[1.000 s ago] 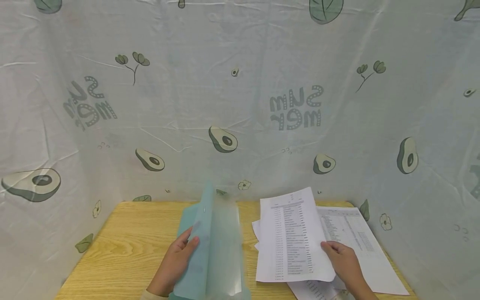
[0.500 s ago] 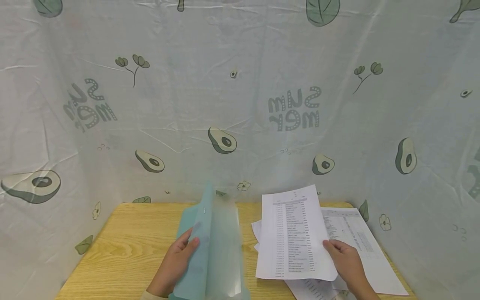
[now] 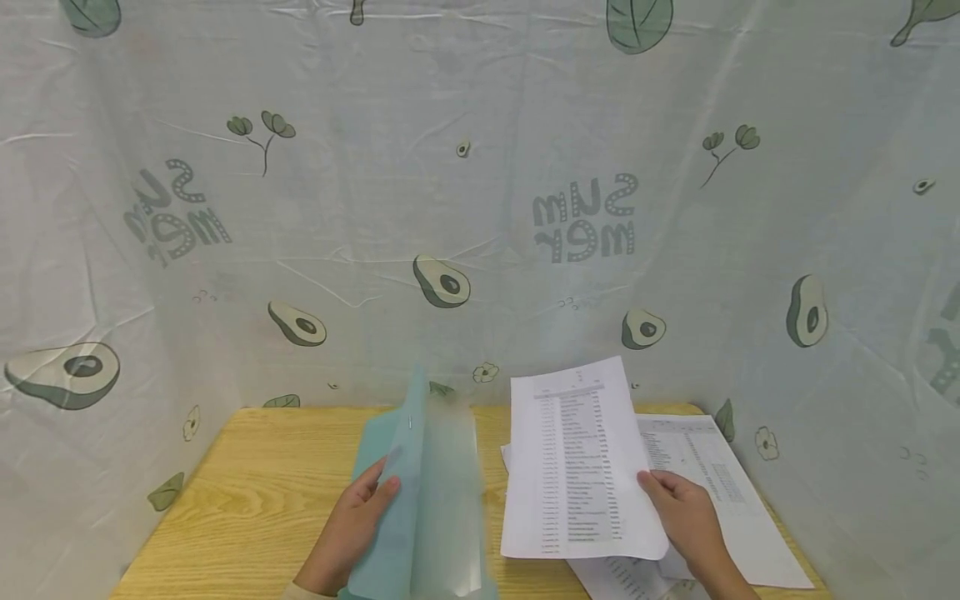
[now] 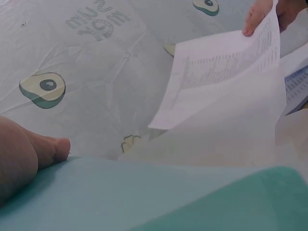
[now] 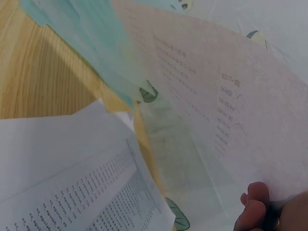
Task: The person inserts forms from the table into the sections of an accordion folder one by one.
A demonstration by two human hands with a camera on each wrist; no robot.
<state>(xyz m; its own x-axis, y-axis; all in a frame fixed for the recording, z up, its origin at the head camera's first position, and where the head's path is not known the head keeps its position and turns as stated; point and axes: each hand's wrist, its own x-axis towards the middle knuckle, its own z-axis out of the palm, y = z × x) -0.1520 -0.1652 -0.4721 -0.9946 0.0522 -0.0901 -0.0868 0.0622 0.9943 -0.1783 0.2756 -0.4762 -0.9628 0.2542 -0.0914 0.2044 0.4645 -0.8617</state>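
My left hand [image 3: 351, 525] grips the raised pages of a light blue plastic folder [image 3: 397, 508], thumb on the near face. The folder stands spread, with a clear sleeve [image 3: 453, 500] lying to the right of the lifted part. In the left wrist view the thumb [image 4: 53, 149] rests at the folder's edge. My right hand [image 3: 686, 517] pinches the right edge of a printed sheet of paper [image 3: 573, 467], held up and tilted above other sheets. From the right wrist view, the sheet's back [image 5: 202, 86] faces the camera and the curled fingers [image 5: 255, 207] are at its edge.
More printed papers [image 3: 738, 508] lie overlapping on the right of the wooden table [image 3: 247, 492]. Beyond the table hangs a pale curtain [image 3: 360, 208] with avocado prints. It also closes off both sides.
The sheet in my right hand has risen slightly and shifted a little left. My left hand and the folder have stayed almost still.
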